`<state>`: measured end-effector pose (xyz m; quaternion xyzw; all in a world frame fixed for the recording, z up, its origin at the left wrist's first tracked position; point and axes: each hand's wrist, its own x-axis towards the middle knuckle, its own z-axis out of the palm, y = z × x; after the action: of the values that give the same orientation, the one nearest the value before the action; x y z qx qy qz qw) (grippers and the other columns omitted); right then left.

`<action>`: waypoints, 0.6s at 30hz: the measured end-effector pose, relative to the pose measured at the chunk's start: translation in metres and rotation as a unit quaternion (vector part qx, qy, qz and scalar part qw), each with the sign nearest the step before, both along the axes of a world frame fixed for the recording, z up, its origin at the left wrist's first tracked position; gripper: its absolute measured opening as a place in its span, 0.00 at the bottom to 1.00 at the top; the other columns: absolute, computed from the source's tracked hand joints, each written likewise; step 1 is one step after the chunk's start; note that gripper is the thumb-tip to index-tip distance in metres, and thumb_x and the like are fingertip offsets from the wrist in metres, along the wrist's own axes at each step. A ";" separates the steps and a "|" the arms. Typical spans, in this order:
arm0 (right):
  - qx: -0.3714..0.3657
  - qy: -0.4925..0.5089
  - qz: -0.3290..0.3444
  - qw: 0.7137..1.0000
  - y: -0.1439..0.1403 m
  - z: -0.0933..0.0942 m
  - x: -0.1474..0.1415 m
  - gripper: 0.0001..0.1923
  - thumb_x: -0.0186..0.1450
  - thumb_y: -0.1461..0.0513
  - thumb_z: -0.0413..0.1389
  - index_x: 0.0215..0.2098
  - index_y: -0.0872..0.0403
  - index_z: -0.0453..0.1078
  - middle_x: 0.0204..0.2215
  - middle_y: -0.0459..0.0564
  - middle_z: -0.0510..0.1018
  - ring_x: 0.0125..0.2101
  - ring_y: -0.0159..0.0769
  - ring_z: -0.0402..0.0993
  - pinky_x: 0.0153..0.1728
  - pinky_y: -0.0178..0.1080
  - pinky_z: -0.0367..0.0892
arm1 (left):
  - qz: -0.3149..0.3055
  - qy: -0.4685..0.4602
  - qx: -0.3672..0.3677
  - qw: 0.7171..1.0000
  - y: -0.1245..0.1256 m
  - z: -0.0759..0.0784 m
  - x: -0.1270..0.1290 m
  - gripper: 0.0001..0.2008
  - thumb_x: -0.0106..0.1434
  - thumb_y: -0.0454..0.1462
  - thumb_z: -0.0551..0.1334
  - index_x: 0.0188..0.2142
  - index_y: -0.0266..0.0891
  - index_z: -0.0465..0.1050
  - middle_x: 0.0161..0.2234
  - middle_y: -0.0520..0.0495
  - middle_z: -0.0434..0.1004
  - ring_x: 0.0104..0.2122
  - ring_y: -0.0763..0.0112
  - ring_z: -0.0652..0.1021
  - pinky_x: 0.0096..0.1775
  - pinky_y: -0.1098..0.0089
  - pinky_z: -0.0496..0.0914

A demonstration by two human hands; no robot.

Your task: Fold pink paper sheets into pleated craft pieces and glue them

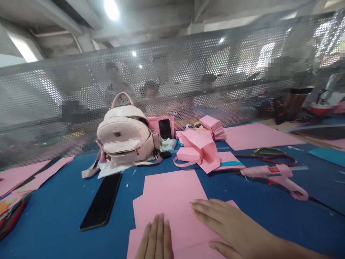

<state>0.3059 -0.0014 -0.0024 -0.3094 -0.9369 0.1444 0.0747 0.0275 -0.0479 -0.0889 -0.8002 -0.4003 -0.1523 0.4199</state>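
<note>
A cut piece of pink card (172, 187) with notched edges lies flat before me on the blue table. My left hand (156, 239) rests on its near part, fingers stretched out side by side and pointing away from me. Across the right part of the card lies my right hand (223, 223), flat, its thumb held apart from the fingers. Neither hand grips anything. To the right of the card sits a pink glue gun (280, 176) with a black cord. Scissors (266, 155) with yellow and red handles lie just beyond it.
A black phone (101, 201) lies left of the card. Behind it stands a pale pink backpack (126, 133). Folded pink paper pieces (199, 147) and a pink sheet (261, 136) are farther back. A perforated metal screen (172, 72) closes off the far side. Red-handled pliers (13, 217) sit far left.
</note>
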 end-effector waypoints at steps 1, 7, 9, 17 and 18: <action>-0.001 -0.004 0.002 1.000 0.000 0.001 0.000 0.29 0.71 0.51 0.47 0.67 0.49 0.51 0.65 0.50 0.59 0.63 0.46 0.59 0.61 0.49 0.59 | -0.038 0.002 -0.015 0.999 0.004 0.006 0.003 0.20 0.71 0.32 0.45 0.54 0.31 0.71 0.50 0.39 0.78 0.50 0.61 0.77 0.55 0.62 0.65; 0.077 -0.029 0.030 0.996 0.001 -0.006 0.000 0.34 0.69 0.49 0.52 0.68 0.51 0.50 0.65 0.51 0.58 0.62 0.46 0.60 0.58 0.48 0.63 | -0.216 0.006 -0.093 0.972 0.025 0.029 0.012 0.23 0.73 0.48 0.48 0.60 0.41 0.65 0.62 0.43 0.64 0.60 0.59 0.67 0.63 0.56 0.52; 0.149 -0.043 0.029 0.987 -0.001 -0.012 -0.001 0.37 0.66 0.47 0.54 0.66 0.57 0.55 0.63 0.57 0.63 0.58 0.49 0.66 0.54 0.48 0.66 | -0.218 -0.006 -0.096 0.971 0.026 0.028 0.013 0.22 0.72 0.47 0.49 0.60 0.42 0.65 0.63 0.42 0.62 0.61 0.59 0.66 0.64 0.56 0.51; 0.360 0.010 -0.069 0.930 -0.014 -0.026 0.002 0.44 0.57 0.33 0.51 0.49 0.61 0.75 0.48 0.59 0.79 0.45 0.46 0.77 0.43 0.45 0.69 | -0.213 -0.006 -0.102 0.972 0.024 0.027 0.013 0.22 0.73 0.47 0.48 0.60 0.45 0.66 0.59 0.45 0.69 0.58 0.60 0.69 0.64 0.56 0.50; 0.365 0.015 -0.087 0.927 -0.015 -0.026 0.003 0.45 0.56 0.32 0.51 0.47 0.61 0.76 0.47 0.59 0.80 0.43 0.46 0.78 0.42 0.45 0.69 | -0.213 -0.004 -0.104 0.971 0.024 0.028 0.013 0.22 0.73 0.47 0.48 0.60 0.45 0.66 0.59 0.44 0.69 0.58 0.60 0.69 0.64 0.55 0.50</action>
<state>0.3089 -0.0161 -0.0288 -0.3391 -0.8930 -0.2097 0.2088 0.0409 -0.0241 -0.0613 -0.9056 -0.2357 -0.1994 0.2907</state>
